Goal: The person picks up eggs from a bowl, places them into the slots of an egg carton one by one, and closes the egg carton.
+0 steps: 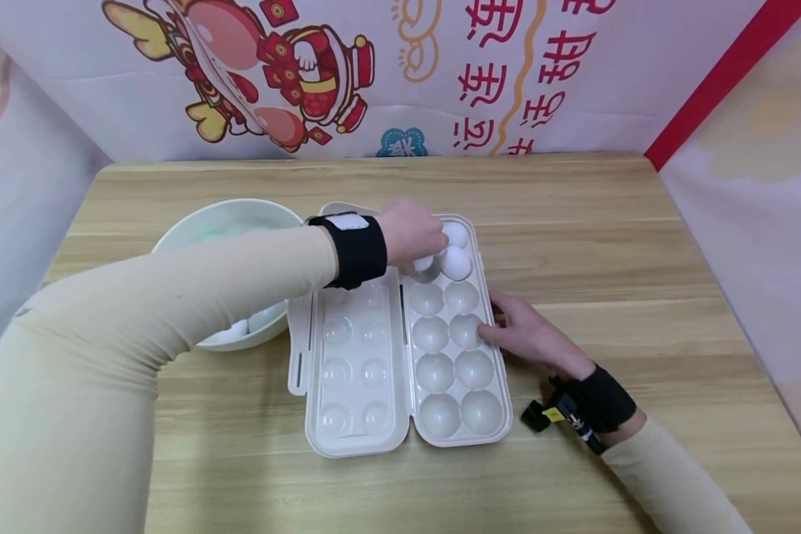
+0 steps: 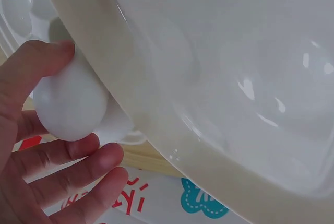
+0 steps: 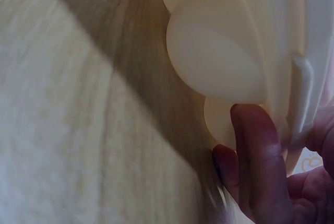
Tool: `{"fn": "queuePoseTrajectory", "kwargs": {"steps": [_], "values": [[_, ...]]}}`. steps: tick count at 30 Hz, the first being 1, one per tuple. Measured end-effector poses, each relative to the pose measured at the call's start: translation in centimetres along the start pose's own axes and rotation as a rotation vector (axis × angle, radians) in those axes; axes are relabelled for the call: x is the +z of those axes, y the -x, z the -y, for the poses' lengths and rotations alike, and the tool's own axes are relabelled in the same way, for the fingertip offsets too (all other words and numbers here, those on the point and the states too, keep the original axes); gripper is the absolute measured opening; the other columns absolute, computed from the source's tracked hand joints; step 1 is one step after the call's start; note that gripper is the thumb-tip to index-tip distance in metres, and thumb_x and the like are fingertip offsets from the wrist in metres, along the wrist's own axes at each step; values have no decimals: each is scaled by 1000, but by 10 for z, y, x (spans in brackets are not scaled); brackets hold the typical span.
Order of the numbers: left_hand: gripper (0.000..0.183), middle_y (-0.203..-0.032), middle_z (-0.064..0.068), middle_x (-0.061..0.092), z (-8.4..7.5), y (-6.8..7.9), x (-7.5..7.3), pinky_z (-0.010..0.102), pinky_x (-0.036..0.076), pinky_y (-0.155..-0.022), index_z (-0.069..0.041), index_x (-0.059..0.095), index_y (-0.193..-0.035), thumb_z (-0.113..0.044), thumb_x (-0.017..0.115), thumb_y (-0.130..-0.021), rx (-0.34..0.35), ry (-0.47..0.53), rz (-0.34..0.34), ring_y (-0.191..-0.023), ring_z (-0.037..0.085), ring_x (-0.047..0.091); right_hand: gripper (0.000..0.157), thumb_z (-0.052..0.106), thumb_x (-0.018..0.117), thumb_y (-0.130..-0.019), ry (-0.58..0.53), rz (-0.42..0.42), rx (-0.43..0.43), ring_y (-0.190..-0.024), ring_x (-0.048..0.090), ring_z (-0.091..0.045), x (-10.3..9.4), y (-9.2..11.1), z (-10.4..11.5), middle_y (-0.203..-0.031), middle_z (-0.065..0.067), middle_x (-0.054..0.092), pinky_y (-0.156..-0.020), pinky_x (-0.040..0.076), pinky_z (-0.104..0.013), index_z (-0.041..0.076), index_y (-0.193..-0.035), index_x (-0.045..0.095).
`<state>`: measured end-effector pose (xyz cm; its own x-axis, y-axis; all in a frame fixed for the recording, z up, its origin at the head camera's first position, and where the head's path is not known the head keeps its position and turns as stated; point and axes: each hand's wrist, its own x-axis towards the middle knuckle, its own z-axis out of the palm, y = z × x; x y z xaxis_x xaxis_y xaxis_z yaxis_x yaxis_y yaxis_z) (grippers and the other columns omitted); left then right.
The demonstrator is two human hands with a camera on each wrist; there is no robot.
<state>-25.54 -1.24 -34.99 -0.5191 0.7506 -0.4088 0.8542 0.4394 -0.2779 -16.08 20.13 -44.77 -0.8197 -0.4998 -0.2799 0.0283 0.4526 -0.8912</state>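
A white plastic egg box (image 1: 435, 371) lies opened flat on the table, its lid (image 1: 357, 437) to the left of the cup half. My left hand (image 1: 410, 231) is over the far end of the cups and pinches a white egg (image 2: 73, 98) between thumb and fingers. Two white eggs (image 1: 456, 263) sit in the right-hand cups at that end. With the thumb on the rim and the fingers against the outer side, my right hand (image 1: 530, 334) grips the box's right edge. From below, the right wrist view shows the rounded undersides of the cups (image 3: 214, 46).
A large pale bowl (image 1: 173, 231) stands left of the box, partly hidden behind my left forearm; something white and rounded (image 1: 235, 330) shows inside it. A printed cloth (image 1: 574, 96) hangs behind the table's far edge. Wooden tabletop (image 1: 607, 245) extends right of the box.
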Motion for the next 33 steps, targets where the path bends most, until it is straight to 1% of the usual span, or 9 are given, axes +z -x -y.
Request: {"fn": "queuePoseTrajectory", "kwargs": {"steps": [8, 14, 16, 18, 21, 22, 24, 27, 33], "values": [[38, -104, 6, 66, -10, -6, 4, 35, 52, -64, -10, 66, -111, -22, 78, -76, -12, -41, -12, -79, 20, 57, 50, 8, 55, -94, 0, 0, -5, -104, 58, -30, 0, 1, 1, -125, -23, 55, -82, 51, -36, -5, -140, 39], [37, -102, 7, 67, -13, -6, 11, 37, 52, -65, -8, 66, -108, -19, 77, -75, 4, -41, -32, -81, 23, 61, 53, 8, 56, -94, -27, -10, 1, -105, 57, -30, 2, 3, 1, -125, -23, 54, -81, 52, -35, -5, -141, 36], [36, -101, 7, 67, -13, -6, 11, 37, 52, -65, -8, 66, -108, -20, 77, -75, 1, -38, -43, -81, 23, 61, 57, 8, 56, -94, -40, -24, -5, -106, 57, -31, 2, 3, 1, -125, -24, 53, -80, 52, -36, -3, -144, 30], [36, -101, 8, 67, -13, -6, 12, 37, 52, -66, -8, 66, -109, -20, 78, -76, -6, -25, -49, -81, 23, 61, 66, 5, 57, -94, -53, -45, -12, -105, 58, -32, 3, 4, 1, -123, -26, 54, -78, 53, -36, 2, -148, 21], [37, -102, 9, 66, -14, -4, 13, 36, 52, -66, -8, 67, -109, -19, 78, -76, -15, 3, -56, -81, 23, 61, 84, 1, 59, -92, -68, -85, -40, -100, 61, -33, 6, 5, 1, -120, -28, 55, -74, 54, -36, 13, -154, 4], [37, -103, 9, 66, -14, -4, 14, 36, 52, -66, -8, 67, -110, -19, 78, -77, -18, 13, -57, -81, 24, 61, 88, 1, 60, -91, -67, -100, -49, -95, 63, -32, 6, 5, 1, -118, -29, 55, -72, 55, -36, 17, -154, 1], [37, -104, 10, 65, -14, -3, 14, 37, 52, -67, -8, 67, -111, -18, 78, -77, -24, 30, -57, -83, 24, 62, 90, 0, 62, -90, -48, -135, -62, -87, 65, -29, 8, 6, 1, -118, -28, 55, -70, 55, -35, 20, -155, 3], [39, -106, 11, 63, -14, -2, 15, 38, 53, -67, -8, 66, -113, -18, 78, -77, -28, 49, -60, -85, 26, 62, 86, 0, 63, -89, 12, -179, -81, -77, 65, -24, 10, 8, 2, -120, -27, 53, -68, 54, -33, 18, -154, 12], [40, -108, 13, 61, -14, 0, 16, 38, 52, -69, -8, 65, -115, -17, 77, -79, -36, 93, -58, -89, 27, 62, 80, -1, 65, -88, 94, -222, -115, -75, 61, -21, 12, 10, 5, -111, -22, 57, -65, 53, -32, 12, -153, 20]]}}
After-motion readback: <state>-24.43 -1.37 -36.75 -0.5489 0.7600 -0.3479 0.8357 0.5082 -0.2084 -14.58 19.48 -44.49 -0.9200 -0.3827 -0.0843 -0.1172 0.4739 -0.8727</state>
